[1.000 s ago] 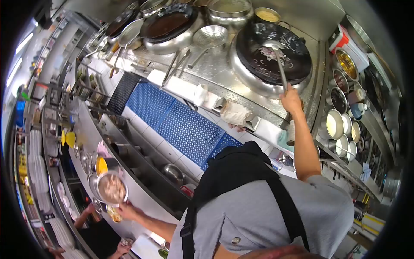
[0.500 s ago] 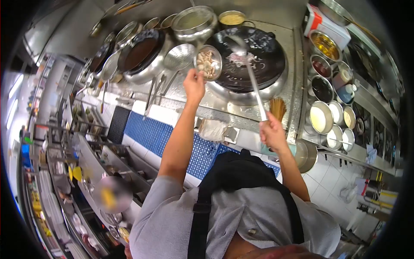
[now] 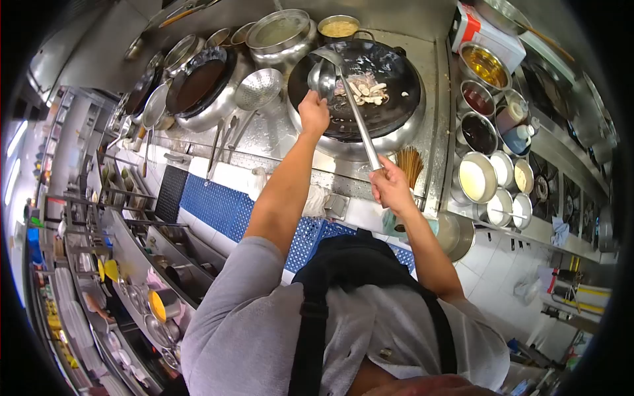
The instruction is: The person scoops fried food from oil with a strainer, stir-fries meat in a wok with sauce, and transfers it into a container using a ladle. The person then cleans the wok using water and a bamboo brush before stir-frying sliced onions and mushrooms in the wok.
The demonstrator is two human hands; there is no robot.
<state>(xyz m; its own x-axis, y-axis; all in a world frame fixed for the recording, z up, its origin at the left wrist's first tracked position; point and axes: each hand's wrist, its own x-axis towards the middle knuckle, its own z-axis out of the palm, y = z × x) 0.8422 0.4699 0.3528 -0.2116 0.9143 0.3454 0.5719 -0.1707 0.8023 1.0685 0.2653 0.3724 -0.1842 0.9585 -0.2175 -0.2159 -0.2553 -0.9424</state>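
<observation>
My left hand (image 3: 314,113) grips the rim of a small metal bowl (image 3: 322,82), which is tipped on its side over the left part of a large black wok (image 3: 389,122). Pale sliced pieces of food (image 3: 364,90) lie in the wok, together with some pinkish slivers. In my right hand (image 3: 392,186) is the end of a long-handled metal ladle (image 3: 360,122). Its handle slants across the wok, and its head is up by the far left rim, close to the bowl. Whether the ladle touches the bowl I cannot tell.
A perforated strainer (image 3: 258,90) lies left of the wok, near a second dark wok (image 3: 201,82). Behind stands a pot of yellowish contents (image 3: 339,28). A bamboo brush (image 3: 409,165) is beside my right hand. Sauce and seasoning containers (image 3: 477,178) line the right counter.
My left hand has moved over the wok and tipped the bowl; the pale pieces from it now lie in the wok. The ladle head has shifted left towards the bowl.
</observation>
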